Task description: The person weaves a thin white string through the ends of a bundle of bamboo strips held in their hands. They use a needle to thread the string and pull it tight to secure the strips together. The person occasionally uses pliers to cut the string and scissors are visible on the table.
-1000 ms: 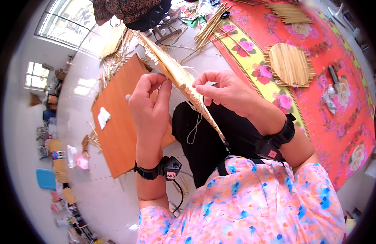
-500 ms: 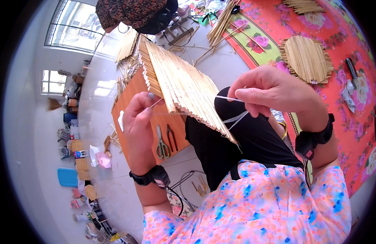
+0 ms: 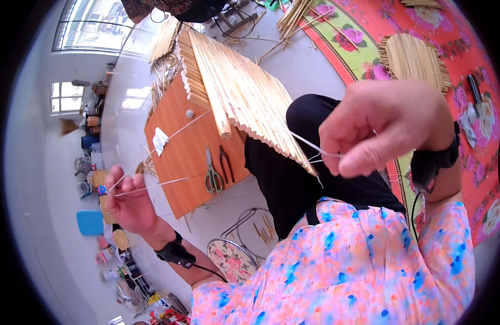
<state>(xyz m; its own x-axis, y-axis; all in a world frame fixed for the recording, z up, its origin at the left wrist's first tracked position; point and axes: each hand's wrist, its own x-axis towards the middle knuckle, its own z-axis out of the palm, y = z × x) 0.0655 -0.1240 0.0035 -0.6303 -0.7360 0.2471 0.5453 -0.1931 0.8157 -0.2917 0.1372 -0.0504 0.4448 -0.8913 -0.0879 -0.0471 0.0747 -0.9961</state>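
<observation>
A slanted panel of pale reed sticks (image 3: 244,81), bound side by side, leans over my knees with its cut ends toward me. My left hand (image 3: 133,200) is out to the left, fingers curled round a white thread (image 3: 155,186) pulled taut toward the panel. At the panel's right edge, my right hand (image 3: 388,130) pinches the other stretch of thread between thumb and bent fingers. An orange-brown board (image 3: 177,130) under the panel bears scissors (image 3: 213,176), pliers (image 3: 226,162), a white scrap (image 3: 160,141) and a small grey round piece (image 3: 189,114).
On the right, a red flowered cloth (image 3: 472,179) holds a rounded reed mat (image 3: 415,62) and a black-handled tool (image 3: 473,86). A flowered stool (image 3: 231,260) stands by my left arm. Another person (image 3: 195,11) is at the top; loose reeds (image 3: 296,19) lie nearby.
My left hand has swung away from the panel, down and to the left, drawing thread out. My right hand has moved right and slightly down, its thread still pinched.
</observation>
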